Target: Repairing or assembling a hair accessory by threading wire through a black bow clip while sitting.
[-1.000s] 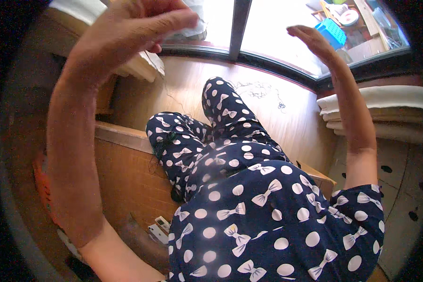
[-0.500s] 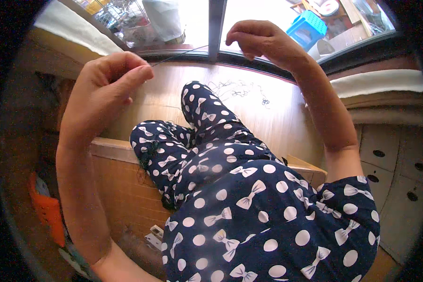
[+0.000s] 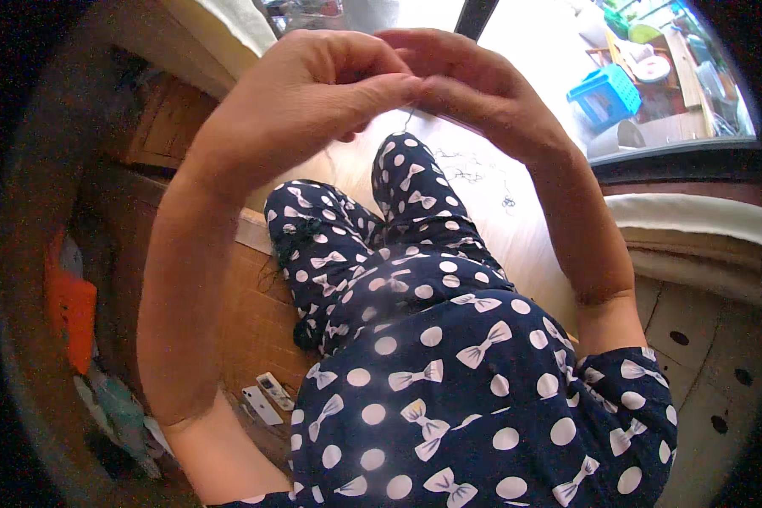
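one person in a dark spotted top (image 3: 483,398) and matching trousers (image 3: 449,241) sits over a pale wood floor (image 3: 521,237), two hands raised and meeting above two knees. the left hand (image 3: 313,93) is narrow, fingers curled toward the thumb; the right hand (image 3: 474,80) is narrow too, its fingertips behind and against the left's. one blue basket (image 3: 605,95) stands beyond the glass at right; one orange item (image 3: 72,317) lies at far left. one loose tangle (image 3: 466,161) spreads on the floor, one dark clump (image 3: 299,241) rests on the left leg, and two pale slabs (image 3: 262,405) lie beside the left hip. one dark thread (image 3: 410,118) shows just below the joined fingertips, above the right knee; which hand grips it cannot be told.
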Demonstrator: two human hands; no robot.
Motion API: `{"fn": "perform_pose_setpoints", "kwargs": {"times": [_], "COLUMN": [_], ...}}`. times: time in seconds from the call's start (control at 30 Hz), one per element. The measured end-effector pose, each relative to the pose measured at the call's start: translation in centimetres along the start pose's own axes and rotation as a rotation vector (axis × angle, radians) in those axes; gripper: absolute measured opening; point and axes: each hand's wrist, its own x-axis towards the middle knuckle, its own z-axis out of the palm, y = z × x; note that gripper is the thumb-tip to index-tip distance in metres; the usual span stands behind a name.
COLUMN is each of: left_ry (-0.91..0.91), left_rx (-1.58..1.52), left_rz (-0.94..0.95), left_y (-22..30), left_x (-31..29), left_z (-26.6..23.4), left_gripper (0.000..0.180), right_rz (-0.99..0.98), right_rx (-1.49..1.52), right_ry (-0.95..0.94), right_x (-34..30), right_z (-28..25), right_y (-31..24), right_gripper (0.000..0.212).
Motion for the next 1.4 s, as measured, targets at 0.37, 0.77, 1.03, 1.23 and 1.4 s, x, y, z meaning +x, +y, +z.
{"fn": "perform_pose_setpoints", "kwargs": {"times": [0.37, 0.77, 1.03, 1.23, 1.4], "left_ry": [0.061, -0.039, 0.014, 0.306, 0.264], "left_rx": [-0.133, -0.371, -0.321, 0.457, 0.753], "left_rz": [-0.141, -0.158, -0.14, -0.094, -0.216], "left_y": [-1.7, -6.0, -8.3, -17.3, -21.3], "left_x": [-4.7, -2.6, -1.7, -7.1, -10.6], "left_z": [-1.5, 1.5, 3.7, 3.9, 6.9], "left_gripper": [0.028, 0.024, 0.022, 0.041, 0.035], "right_rz": [0.235, 0.366, 0.415, 0.514, 0.454], "right_rx": [0.175, -0.24, -0.655, -0.034, 0.27], "right_ry": [0.39, 0.308, -0.433, -0.13, 0.246], "right_x": [-2.5, -4.6, -1.9, -3.9, -3.4], "right_z": [-4.6, -4.3, 4.6, 3.2, -0.5], "right_y": [2.2, 7.6, 9.5, 10.1, 9.0], "right_gripper": [0.023, 0.037, 0.023, 0.023, 0.026]}}
